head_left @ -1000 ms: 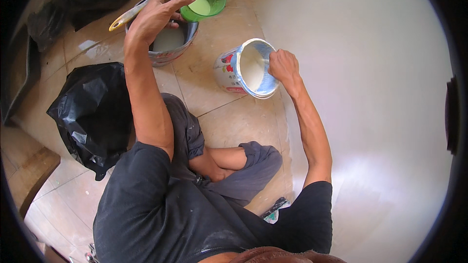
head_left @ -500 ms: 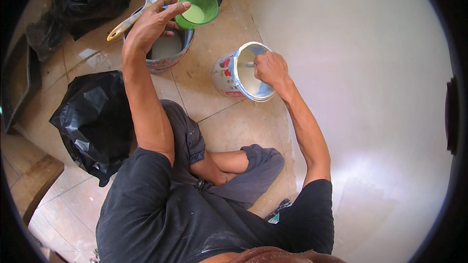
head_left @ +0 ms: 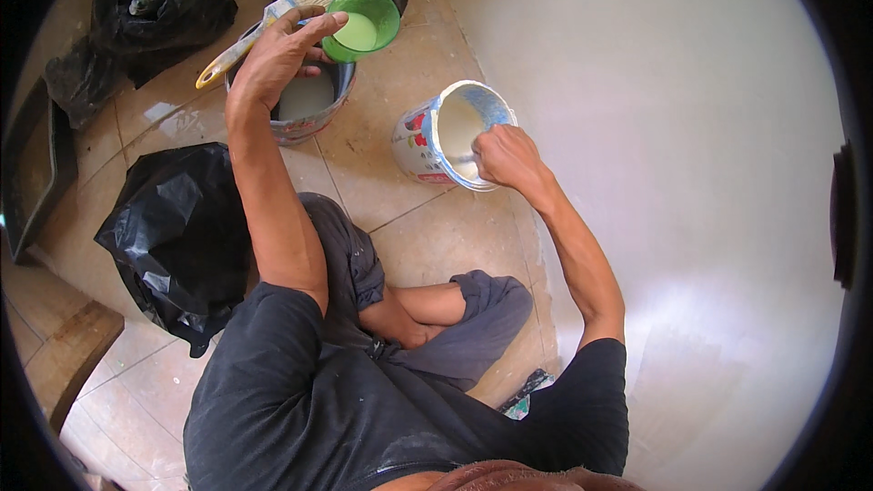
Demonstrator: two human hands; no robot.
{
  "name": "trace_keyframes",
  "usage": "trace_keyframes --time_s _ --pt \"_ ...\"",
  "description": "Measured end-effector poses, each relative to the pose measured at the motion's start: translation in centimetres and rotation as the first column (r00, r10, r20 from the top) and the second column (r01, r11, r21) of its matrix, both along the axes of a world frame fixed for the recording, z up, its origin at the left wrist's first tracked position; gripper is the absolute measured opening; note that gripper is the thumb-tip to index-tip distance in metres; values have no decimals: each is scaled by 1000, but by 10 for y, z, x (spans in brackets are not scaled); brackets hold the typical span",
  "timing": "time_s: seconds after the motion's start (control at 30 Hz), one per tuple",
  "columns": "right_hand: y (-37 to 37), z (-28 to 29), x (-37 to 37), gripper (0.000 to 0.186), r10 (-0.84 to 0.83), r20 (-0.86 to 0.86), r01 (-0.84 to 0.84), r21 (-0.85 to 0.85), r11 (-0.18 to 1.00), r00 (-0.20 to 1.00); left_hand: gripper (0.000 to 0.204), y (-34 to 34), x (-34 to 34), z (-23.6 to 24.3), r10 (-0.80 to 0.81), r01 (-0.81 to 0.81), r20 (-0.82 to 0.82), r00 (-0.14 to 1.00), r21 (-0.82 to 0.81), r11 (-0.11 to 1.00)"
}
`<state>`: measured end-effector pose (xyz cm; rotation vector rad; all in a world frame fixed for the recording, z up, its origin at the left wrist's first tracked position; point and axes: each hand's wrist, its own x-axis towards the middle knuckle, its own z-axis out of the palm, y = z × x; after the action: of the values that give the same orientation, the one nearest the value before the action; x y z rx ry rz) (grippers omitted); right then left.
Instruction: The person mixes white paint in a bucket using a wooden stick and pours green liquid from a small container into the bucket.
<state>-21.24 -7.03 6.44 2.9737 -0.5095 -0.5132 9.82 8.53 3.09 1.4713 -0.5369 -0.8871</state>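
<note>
Left hand (head_left: 282, 53) grasping green cup (head_left: 385, 11), right hand (head_left: 507, 156) clenched, contents unclear, now shifted further over white bucket (head_left: 422, 147)

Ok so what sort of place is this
Probably a room indoors that is being decorated, though only part of it shows: a paintbrush and a white bucket of pale liquid are in view, with a plain pale wall alongside the tiled floor.

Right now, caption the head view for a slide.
Left hand holds a round green plastic cup of pale liquid; right hand is at the mouth of a white cylindrical bucket.
</note>
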Motion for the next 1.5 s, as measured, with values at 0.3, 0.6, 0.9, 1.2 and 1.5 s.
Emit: trace_keyframes --time_s 0.3,0.6,0.9,1.2,1.5 --pt "-49 -21 7 6 11 222 50 -266 963 975 76 1 0 7 -46 45 -34 998 -22 999" --pt "6 4 -11 5 53 -35 -53 -10 999 998 78 1 0 4 -32 31 -34 999 -31 999" --pt "-46 -18 18 7 -18 180 65 -260 963 984 65 0 -2 9 -57 57 -54 997 -13 998" --pt "-6 -2 -19 5 44 -54 -49 -91 995 998 75 4 0 6 -34 31 -60 998 -59 998" --pt "-39 -21 20 6 45 192 -14 -159 987 980 72 3 -2 13 -46 41 -87 995 -62 997"
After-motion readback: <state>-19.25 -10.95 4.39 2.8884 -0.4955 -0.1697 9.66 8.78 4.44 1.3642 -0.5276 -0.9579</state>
